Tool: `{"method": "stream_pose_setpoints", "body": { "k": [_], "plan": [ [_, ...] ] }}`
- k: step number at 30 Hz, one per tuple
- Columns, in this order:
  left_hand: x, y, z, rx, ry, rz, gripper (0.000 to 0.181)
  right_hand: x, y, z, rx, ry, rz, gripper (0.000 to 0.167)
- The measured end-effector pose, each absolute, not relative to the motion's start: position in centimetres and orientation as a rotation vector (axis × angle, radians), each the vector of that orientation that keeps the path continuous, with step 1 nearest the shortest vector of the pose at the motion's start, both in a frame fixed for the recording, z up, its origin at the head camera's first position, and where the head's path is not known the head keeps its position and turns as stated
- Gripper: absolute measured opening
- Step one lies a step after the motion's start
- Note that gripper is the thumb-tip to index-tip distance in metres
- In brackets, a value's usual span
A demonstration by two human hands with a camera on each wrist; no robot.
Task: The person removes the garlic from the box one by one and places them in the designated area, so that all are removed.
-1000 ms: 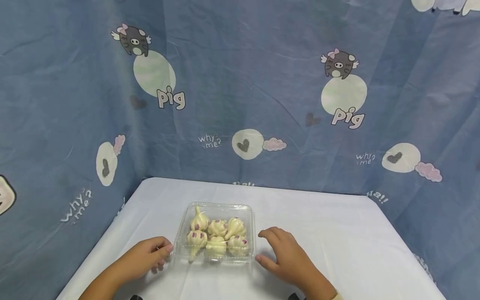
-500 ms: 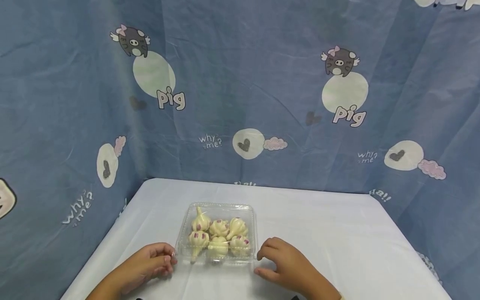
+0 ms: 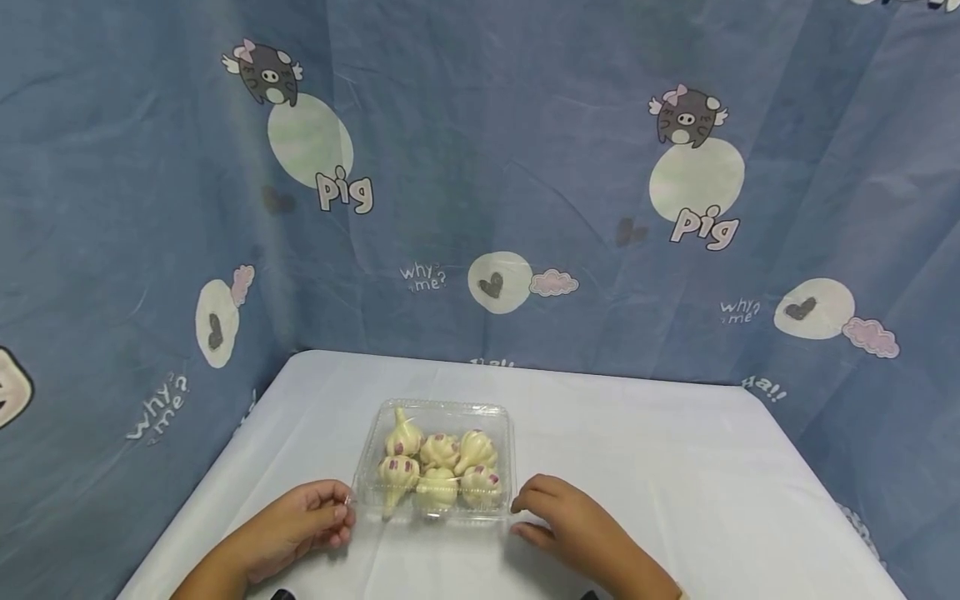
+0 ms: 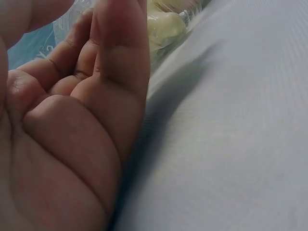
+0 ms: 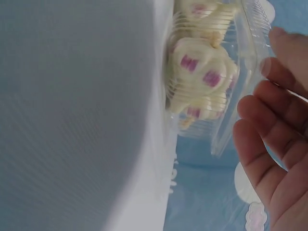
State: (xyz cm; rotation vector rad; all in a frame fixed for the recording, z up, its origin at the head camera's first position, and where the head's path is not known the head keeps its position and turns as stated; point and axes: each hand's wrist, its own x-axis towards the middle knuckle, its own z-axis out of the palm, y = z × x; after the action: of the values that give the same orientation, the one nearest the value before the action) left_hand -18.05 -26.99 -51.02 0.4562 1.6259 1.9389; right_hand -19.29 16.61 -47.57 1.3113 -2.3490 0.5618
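A clear plastic clamshell box (image 3: pixel 433 408) lies on the white table, its lid down over several garlic bulbs (image 3: pixel 437 487) with purple patches. At the box's front left corner is my left hand (image 3: pixel 288 525), fingers loosely bent, fingertips at the rim. Its palm (image 4: pixel 62 149) fills much of the left wrist view and hides most of the box. Beside the front right corner, my right hand (image 3: pixel 577 525) has its thumb and fingers a little apart. The right wrist view shows its relaxed fingers (image 5: pixel 255 149) close to the box's rim (image 5: pixel 245 72), with nothing held.
A white cloth covers the table (image 3: pixel 637 442). Blue fabric (image 3: pixel 480 183) printed with pigs and clouds hangs behind it and along its sides. Small dark objects (image 3: pixel 282 594) show at the bottom edge near both wrists.
My right hand's fingers have drawn in, the index finger now bent lower beside the box's corner. The left hand has shifted slightly right and nearer the rim. The box stays nearly in place.
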Motion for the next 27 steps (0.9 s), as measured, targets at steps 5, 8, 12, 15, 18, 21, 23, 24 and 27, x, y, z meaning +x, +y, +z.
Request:
{"method": "stream_pose_setpoints", "body": {
  "k": [5,8,12,15,18,21,23,24,27],
  "plan": [
    [-18.1,-26.9,-51.0,0.466,1.581,1.955,0.014,-19.5,16.4,-48.0,1.335,-2.281,0.597,0.025],
    [-18.2,-26.9,-51.1,0.473,1.557,1.968,0.015,-19.6,16.3,-48.1,1.329,-2.263,0.599,0.025],
    [-18.3,-26.9,-51.3,0.479,1.564,1.975,0.015,-19.5,15.9,-48.3,1.324,-2.256,0.577,0.024],
    [-18.4,-26.7,-51.4,0.474,1.587,1.976,0.014,-19.5,15.8,-48.4,1.311,-2.252,0.563,0.024],
    [-18.4,-26.4,-51.4,0.435,1.623,1.985,0.012,-19.4,15.6,-48.5,1.298,-2.240,0.548,0.026],
    [-18.5,-26.0,-51.4,0.364,1.687,1.993,0.009,-19.4,15.4,-48.5,1.290,-2.228,0.532,0.027],
    [-18.5,-25.8,-51.3,0.310,1.729,1.993,0.008,-19.3,15.2,-48.6,1.285,-2.226,0.530,0.027],
    [-18.4,-25.7,-51.2,0.296,1.750,1.992,0.008,-19.3,15.2,-48.5,1.284,-2.227,0.532,0.027],
    [-18.4,-25.6,-51.2,0.296,1.790,1.995,0.011,-19.4,15.0,-48.5,1.284,-2.233,0.554,0.024]
  ]
}}
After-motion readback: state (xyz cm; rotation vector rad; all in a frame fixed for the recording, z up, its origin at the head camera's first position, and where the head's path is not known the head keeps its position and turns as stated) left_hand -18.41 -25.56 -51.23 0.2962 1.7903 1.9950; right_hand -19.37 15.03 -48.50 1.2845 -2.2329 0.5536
